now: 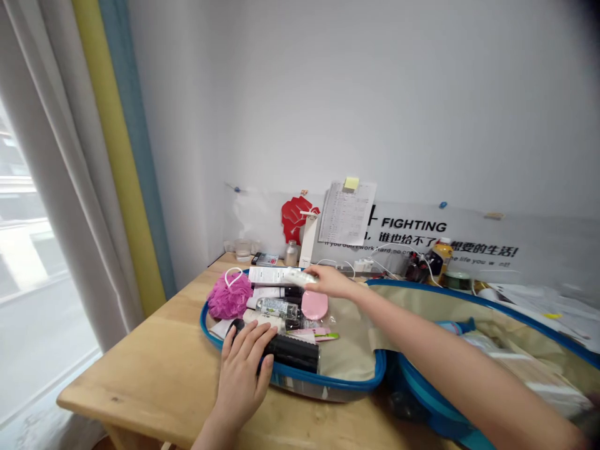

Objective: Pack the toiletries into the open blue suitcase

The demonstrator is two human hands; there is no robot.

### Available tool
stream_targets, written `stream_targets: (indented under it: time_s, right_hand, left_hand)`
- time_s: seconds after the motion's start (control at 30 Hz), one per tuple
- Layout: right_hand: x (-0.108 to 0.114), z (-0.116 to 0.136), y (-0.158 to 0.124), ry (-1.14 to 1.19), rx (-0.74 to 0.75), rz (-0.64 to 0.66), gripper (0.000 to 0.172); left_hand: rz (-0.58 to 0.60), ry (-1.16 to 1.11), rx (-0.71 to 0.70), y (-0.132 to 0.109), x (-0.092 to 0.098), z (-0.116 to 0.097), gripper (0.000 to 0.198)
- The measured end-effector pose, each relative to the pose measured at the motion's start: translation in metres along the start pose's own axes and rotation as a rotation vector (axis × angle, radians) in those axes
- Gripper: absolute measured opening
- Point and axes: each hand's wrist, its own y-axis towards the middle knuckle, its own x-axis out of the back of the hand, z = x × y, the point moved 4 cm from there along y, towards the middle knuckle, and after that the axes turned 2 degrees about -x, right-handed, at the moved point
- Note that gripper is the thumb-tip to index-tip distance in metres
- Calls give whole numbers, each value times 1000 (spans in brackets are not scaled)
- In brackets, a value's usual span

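Observation:
My left hand (pixel 245 375) rests with spread fingers around a black cylindrical bottle (pixel 293 353), which lies in the near part of an open suitcase with a blue rim (pixel 328 379). My right hand (pixel 330 281) reaches across the suitcase and grips a slightly blurred white tube (pixel 298 276) at the far side. Below it lie a pink oval compact (pixel 314 305) and a clear bottle with a green label (pixel 276 307). Several toiletry tubes sit beside a pink mesh bath pouf (pixel 225 295).
The suitcase lies open on a light wooden table (pixel 140 369), with its other half (pixel 510 350) holding packed items to the right. Bottles, cables and a white lamp stand along the back wall. A curtain and window are on the left.

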Motion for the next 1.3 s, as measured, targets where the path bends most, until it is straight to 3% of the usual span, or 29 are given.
stream_targets:
  time_s: [0.13,0.27,0.5,0.63,0.77,0.87,0.93,1.03,1.1,1.3]
  right_hand:
    - [-45,39,23,-33,61,6,36]
    - [-64,52,30,-38,102,1,36]
    - [-74,61,32,41,154,26,35]
    - [-50,57,22,149,196,88,33]
    - [13,8,-5,247,114,105,36]
    - [58,-57,-40,236,-73,59,37]
    - [70,-103,-69,189,-224,70,35]
    - [62,-159,-110,73,-426,128,27]
    - [46,-183,-130,-11,-509,169,24]
    - [15,-210,-149,-201,-588,277,26]
  left_hand:
    - [9,6,7,0,0,0,37]
    - [17,5,5,0,-1,0,39]
    - [9,15,7,-2,-3,1,40]
    - [11,21,-7,-3,-4,2,41]
    - [12,34,-10,-3,-4,2,41]
    - [8,29,-7,-3,-4,2,40]
    - [1,17,-2,-3,-4,3,40]
    - [-21,-2,-5,-3,-4,3,39]
    - [-34,-7,-11,-2,-3,3,38]
    - [-35,4,-12,0,-1,1,38]
